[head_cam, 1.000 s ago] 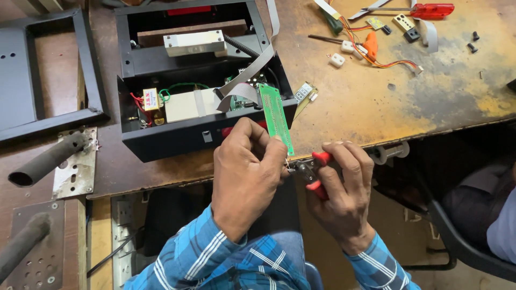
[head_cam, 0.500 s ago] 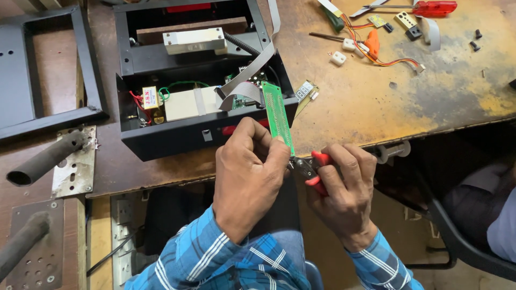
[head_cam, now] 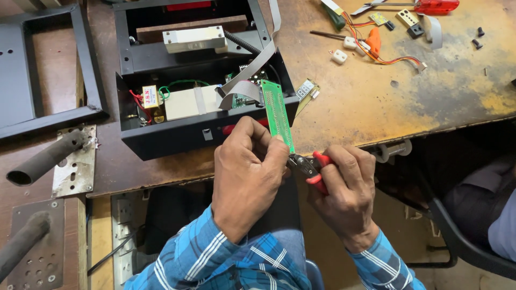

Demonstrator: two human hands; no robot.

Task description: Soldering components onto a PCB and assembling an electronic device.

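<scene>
Lower end of green circuit board [head_cam: 278, 114] hidden behind left hand [head_cam: 248, 177]; cutter [head_cam: 307, 167] handles mostly buried in right hand [head_cam: 346, 196], its tip's contact with the board unresolvable; red tool [head_cam: 436, 6] at workbench [head_cam: 376, 107] far edge cropped by frame.

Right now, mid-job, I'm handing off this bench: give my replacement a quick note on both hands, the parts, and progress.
Left hand: pinches the lower end of the green circuit board, held upright over the bench edge.
Right hand: grips the red-handled cutters, jaws at the board's bottom edge.
Grey ribbon cable runs from the board into the open black enclosure.
Done: enclosure is open, board lifted out.
Left: work at the board's bottom edge is in progress; whether anything is cut cannot be seen.
</scene>
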